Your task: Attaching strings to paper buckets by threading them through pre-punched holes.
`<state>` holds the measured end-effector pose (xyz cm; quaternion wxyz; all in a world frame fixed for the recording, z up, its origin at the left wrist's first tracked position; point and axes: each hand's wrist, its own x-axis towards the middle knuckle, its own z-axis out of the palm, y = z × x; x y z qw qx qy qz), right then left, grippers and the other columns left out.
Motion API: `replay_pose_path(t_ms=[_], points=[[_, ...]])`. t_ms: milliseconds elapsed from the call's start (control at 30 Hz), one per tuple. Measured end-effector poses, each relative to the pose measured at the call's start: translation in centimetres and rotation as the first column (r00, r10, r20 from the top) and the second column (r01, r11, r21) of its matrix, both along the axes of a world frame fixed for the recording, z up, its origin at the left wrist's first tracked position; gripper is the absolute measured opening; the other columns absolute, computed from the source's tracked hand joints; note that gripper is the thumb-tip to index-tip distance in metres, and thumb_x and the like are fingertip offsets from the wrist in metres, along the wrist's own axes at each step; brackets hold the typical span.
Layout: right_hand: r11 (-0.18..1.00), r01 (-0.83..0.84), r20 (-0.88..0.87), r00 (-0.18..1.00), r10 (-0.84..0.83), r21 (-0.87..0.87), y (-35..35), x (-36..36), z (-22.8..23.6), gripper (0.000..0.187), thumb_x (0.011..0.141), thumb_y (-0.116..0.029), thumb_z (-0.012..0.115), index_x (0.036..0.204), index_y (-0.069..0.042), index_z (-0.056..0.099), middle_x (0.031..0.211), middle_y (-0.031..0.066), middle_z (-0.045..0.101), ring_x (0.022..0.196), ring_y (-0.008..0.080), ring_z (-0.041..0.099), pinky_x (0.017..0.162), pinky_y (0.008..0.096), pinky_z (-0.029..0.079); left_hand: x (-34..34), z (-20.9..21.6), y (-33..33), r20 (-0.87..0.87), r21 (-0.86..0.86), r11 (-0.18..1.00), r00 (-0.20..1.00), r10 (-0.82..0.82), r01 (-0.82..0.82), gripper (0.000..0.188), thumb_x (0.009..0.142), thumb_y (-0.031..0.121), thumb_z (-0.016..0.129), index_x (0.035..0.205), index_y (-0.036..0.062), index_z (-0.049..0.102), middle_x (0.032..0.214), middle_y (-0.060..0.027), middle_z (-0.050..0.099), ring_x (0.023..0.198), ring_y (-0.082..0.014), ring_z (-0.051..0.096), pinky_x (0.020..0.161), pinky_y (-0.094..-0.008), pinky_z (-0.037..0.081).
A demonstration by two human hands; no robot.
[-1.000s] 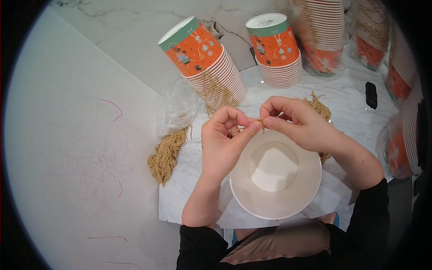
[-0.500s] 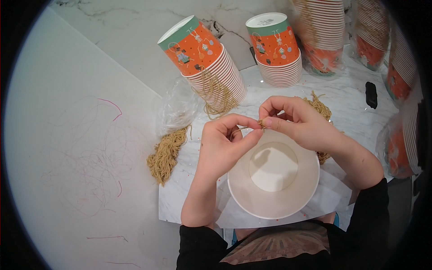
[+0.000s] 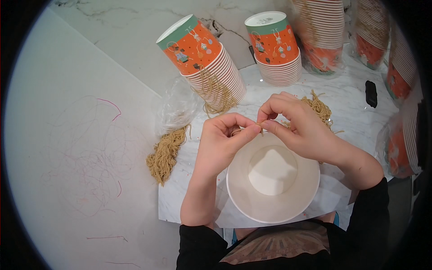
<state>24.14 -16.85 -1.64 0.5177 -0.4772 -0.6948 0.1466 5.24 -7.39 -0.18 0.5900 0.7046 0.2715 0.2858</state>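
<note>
Above the far rim of an open white paper bucket (image 3: 273, 202), my two hands meet fingertip to fingertip. My left hand (image 3: 227, 139) pinches a tan string (image 3: 261, 129) between thumb and forefinger. From the other side, my right hand (image 3: 288, 121) pinches the same string, thumb against forefinger. Only a short bit of it shows between the fingers; any knot is too small to make out. Beyond my right hand lies a loose tan string pile (image 3: 318, 108), partly hidden by it. A tan string bundle (image 3: 165, 157) lies left of my left forearm, half under clear plastic.
A tilted stack of orange and green paper buckets (image 3: 195, 47), draped with string, stands at the back. Another upright stack (image 3: 275, 49) is beside it. Plastic-wrapped stacks (image 3: 321, 40) line the right side. A black object (image 3: 371, 94) lies on the marble-patterned table (image 3: 189, 202).
My right hand has tilted and its fingertips have drawn in closer to my left ones on the string. The white bucket has shifted very slightly toward me.
</note>
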Motion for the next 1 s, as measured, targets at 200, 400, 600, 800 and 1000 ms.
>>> replay_pose_path(t_ms=[200, 400, 600, 800, 1000], points=[[1.0, 0.02, 0.013, 1.0, -0.02, 0.014, -0.2, -0.3, 0.2, 0.015, 0.085, -0.009, 0.072, 0.092, 0.0, 0.061, 0.086, 0.0113, 0.063, 0.086, 0.0283, 0.062, 0.077, 0.0395, 0.049, -0.3, 0.3, 0.4, 0.051, -0.063, 0.996, 0.996, -0.067, 0.07, 0.007, 0.09, 0.007, 0.073, 0.092, 0.0002, 0.071, 0.083, 0.0003, 0.07, 0.072, -0.0008, 0.059, 0.064, -0.0173, 0.044], [0.998, 0.057, 0.079, 0.995, -0.058, 0.018, -0.3, -0.3, 0.2, 0.016, 0.084, -0.011, 0.074, 0.09, -0.002, 0.062, 0.084, 0.0107, 0.063, 0.082, 0.0288, 0.064, 0.071, 0.0392, 0.051, -0.5, 0.7, 0.7, 0.013, -0.072, 0.993, 0.996, -0.093, 0.094, 0.008, 0.089, 0.006, 0.072, 0.093, -0.0009, 0.07, 0.086, -0.0023, 0.071, 0.077, -0.0045, 0.062, 0.069, -0.0192, 0.047], [0.997, 0.076, 0.091, 0.993, -0.079, 0.033, -0.6, -0.5, 0.2, 0.015, 0.084, -0.012, 0.074, 0.085, -0.002, 0.063, 0.083, 0.0109, 0.064, 0.077, 0.0282, 0.066, 0.066, 0.0389, 0.051, -0.9, 1.0, 1.0, -0.013, -0.07, 0.992, 0.994, -0.105, 0.104, 0.008, 0.089, 0.005, 0.072, 0.093, -0.0018, 0.07, 0.089, -0.0047, 0.072, 0.08, -0.0072, 0.065, 0.073, -0.0208, 0.05], [0.999, 0.05, 0.059, 0.997, -0.05, 0.0, -0.7, -0.5, 0.5, 0.017, 0.084, -0.014, 0.075, 0.086, -0.002, 0.064, 0.084, 0.0108, 0.065, 0.075, 0.027, 0.067, 0.065, 0.037, 0.052, -0.9, 1.1, 0.8, 0.002, -0.048, 0.994, 0.995, -0.096, 0.096, 0.004, 0.088, 0.009, 0.072, 0.086, 0.0062, 0.069, 0.085, 0.0005, 0.072, 0.071, -0.0006, 0.056, 0.06, -0.0183, 0.037], [0.998, 0.058, 0.098, 0.994, -0.058, 0.004, -0.6, -0.4, 0.2, 0.02, 0.082, -0.014, 0.079, 0.085, -0.001, 0.064, 0.082, 0.009, 0.065, 0.074, 0.024, 0.067, 0.066, 0.0345, 0.052, -0.9, 0.9, 1.0, -0.024, -0.055, 0.992, 0.993, -0.116, 0.115, 0.004, 0.087, 0.004, 0.071, 0.09, 0.0025, 0.069, 0.089, -0.0041, 0.074, 0.076, -0.0052, 0.063, 0.068, -0.0206, 0.046]])
